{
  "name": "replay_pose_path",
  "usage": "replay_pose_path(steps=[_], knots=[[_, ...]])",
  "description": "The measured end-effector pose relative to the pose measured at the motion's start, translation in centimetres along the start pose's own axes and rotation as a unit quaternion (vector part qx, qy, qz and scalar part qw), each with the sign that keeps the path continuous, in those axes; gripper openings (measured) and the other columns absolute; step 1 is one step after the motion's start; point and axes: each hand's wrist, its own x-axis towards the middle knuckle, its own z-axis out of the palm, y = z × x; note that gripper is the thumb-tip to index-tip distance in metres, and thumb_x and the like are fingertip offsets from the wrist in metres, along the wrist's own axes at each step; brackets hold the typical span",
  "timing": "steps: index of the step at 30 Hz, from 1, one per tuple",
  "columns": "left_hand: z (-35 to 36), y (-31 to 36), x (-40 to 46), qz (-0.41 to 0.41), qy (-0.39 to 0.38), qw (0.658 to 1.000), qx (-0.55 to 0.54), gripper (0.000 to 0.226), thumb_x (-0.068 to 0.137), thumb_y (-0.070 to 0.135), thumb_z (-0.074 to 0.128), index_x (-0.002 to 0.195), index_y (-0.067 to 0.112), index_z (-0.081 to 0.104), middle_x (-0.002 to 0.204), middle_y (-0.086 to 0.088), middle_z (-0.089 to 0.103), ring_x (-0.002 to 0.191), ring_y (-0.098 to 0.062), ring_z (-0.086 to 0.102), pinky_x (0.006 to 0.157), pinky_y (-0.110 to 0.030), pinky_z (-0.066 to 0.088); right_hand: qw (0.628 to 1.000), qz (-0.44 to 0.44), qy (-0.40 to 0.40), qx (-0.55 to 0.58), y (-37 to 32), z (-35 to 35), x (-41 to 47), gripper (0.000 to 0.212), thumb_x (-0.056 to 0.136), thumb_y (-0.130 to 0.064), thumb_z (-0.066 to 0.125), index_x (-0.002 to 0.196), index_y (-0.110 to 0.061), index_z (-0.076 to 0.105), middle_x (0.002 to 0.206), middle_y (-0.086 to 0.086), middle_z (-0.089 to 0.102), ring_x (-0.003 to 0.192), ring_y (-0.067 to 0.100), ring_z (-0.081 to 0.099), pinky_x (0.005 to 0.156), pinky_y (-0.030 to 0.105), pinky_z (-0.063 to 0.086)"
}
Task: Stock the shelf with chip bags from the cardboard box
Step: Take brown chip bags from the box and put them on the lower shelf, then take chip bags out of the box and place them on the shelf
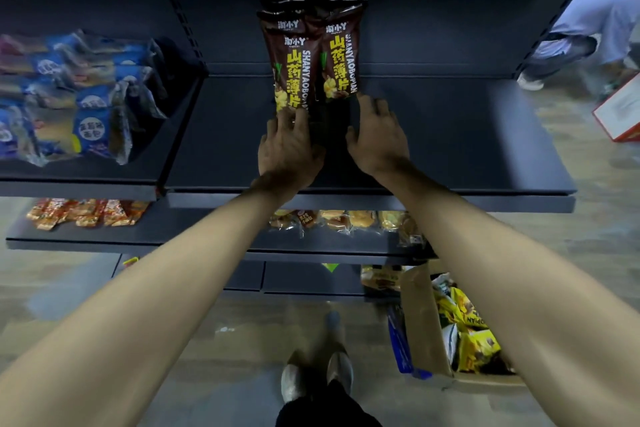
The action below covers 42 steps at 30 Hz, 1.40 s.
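Observation:
Dark brown chip bags stand upright side by side at the back of the dark shelf (450, 135): a left pair (294, 55), one behind the other, and a right bag (341, 52). My left hand (289, 146) reaches to the bottom of the left front bag, fingers stretched and touching it. My right hand (377, 135) lies just below the right bag, fingertips at its lower corner. On the floor at lower right stands the cardboard box (420, 326) with several yellow chip bags (467, 333) inside.
Blue snack packs (86, 97) fill the shelf section to the left. The lower shelf holds orange packets (86, 213) and wrapped pastries (343, 220). Another person (585, 31) stands at the upper right near a white and red box (620, 111). My feet (318, 371) are below.

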Motion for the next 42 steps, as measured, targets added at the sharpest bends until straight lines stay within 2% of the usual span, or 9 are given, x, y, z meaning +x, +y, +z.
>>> replay_pose_path(steps=[7,13,18,26,29,32,37,40,42], knots=[[-4.0,1.6,-3.3,0.041,-0.034,0.998,0.032,0.047,0.089,0.036,0.057,0.126,0.012,0.041,0.134,-0.012,0.043,0.122,-0.035,0.044,0.085,-0.046,0.048,0.999,0.020,-0.026,-0.008,-0.5,-4.7,-4.8,0.041,0.096,-0.025,0.051,0.134,-0.014,0.041,0.124,0.015,0.056,0.109,0.036,0.057,0.080,0.038,0.046],[-6.9,3.3,-8.2,0.095,-0.035,0.995,0.023,0.046,0.089,0.035,0.057,0.127,0.013,0.044,0.114,-0.014,0.060,0.103,-0.038,0.059,0.071,-0.040,0.045,0.998,0.061,-0.012,-0.033,-0.9,-8.8,-11.2,0.043,0.093,-0.025,0.053,0.133,-0.015,0.043,0.117,0.015,0.061,0.101,0.039,0.061,0.068,0.033,0.040],[-7.1,5.8,-13.2,0.144,-0.064,0.988,-0.001,0.033,0.087,0.033,0.055,0.114,0.014,0.051,0.103,-0.014,0.064,0.091,-0.038,0.062,0.069,-0.038,0.047,0.992,0.123,0.003,-0.017,0.3,-11.8,-18.5,0.040,0.090,-0.026,0.057,0.127,-0.014,0.047,0.118,0.017,0.058,0.106,0.041,0.058,0.081,0.042,0.047],[-3.1,13.0,-19.1,0.247,-0.121,0.961,-0.011,0.034,0.088,0.032,0.051,0.116,0.013,0.048,0.096,-0.008,0.063,0.081,-0.033,0.061,0.058,-0.035,0.042,0.965,0.260,-0.006,-0.030,7.5,-13.8,-30.8,0.040,0.091,-0.025,0.052,0.128,-0.012,0.046,0.118,0.019,0.059,0.105,0.040,0.058,0.080,0.044,0.049],[-1.1,15.9,-20.8,0.269,-0.150,0.951,-0.026,0.025,0.085,0.032,0.051,0.103,0.015,0.047,0.092,-0.009,0.061,0.079,-0.033,0.059,0.059,-0.036,0.045,0.945,0.325,0.001,-0.027,10.9,-14.2,-35.1,0.033,0.089,-0.023,0.054,0.119,-0.010,0.049,0.115,0.017,0.060,0.106,0.039,0.058,0.082,0.044,0.048],[1.4,18.6,-22.3,0.290,-0.183,0.939,-0.017,0.027,0.086,0.033,0.052,0.106,0.014,0.049,0.096,-0.009,0.063,0.083,-0.033,0.061,0.065,-0.039,0.052,0.922,0.386,-0.017,-0.037,14.4,-14.4,-38.6,0.031,0.089,-0.024,0.054,0.117,-0.013,0.050,0.115,0.015,0.062,0.107,0.037,0.058,0.084,0.043,0.046],[5.9,22.5,-23.0,0.290,-0.240,0.927,0.006,0.035,0.089,0.037,0.052,0.115,0.013,0.050,0.106,-0.011,0.064,0.093,-0.034,0.062,0.073,-0.041,0.053,0.903,0.428,-0.038,-0.017,20.0,-14.0,-41.6,0.027,0.088,-0.024,0.053,0.113,-0.013,0.051,0.112,0.015,0.063,0.104,0.036,0.058,0.079,0.038,0.046],[8.3,24.7,-22.7,0.276,-0.263,0.924,0.014,0.029,0.089,0.039,0.054,0.105,0.015,0.051,0.103,-0.010,0.063,0.090,-0.034,0.061,0.071,-0.039,0.051,0.895,0.442,-0.052,0.002,22.9,-13.7,-41.7,0.021,0.089,-0.025,0.050,0.107,-0.016,0.052,0.109,0.014,0.064,0.100,0.036,0.059,0.080,0.039,0.048],[9.7,26.1,-22.3,0.266,-0.279,0.922,0.025,0.027,0.089,0.039,0.054,0.101,0.015,0.049,0.098,-0.008,0.062,0.086,-0.032,0.061,0.069,-0.039,0.051,0.894,0.443,-0.071,0.014,24.8,-13.3,-41.4,0.024,0.091,-0.024,0.049,0.112,-0.015,0.052,0.111,0.015,0.063,0.100,0.036,0.060,0.079,0.038,0.048]])
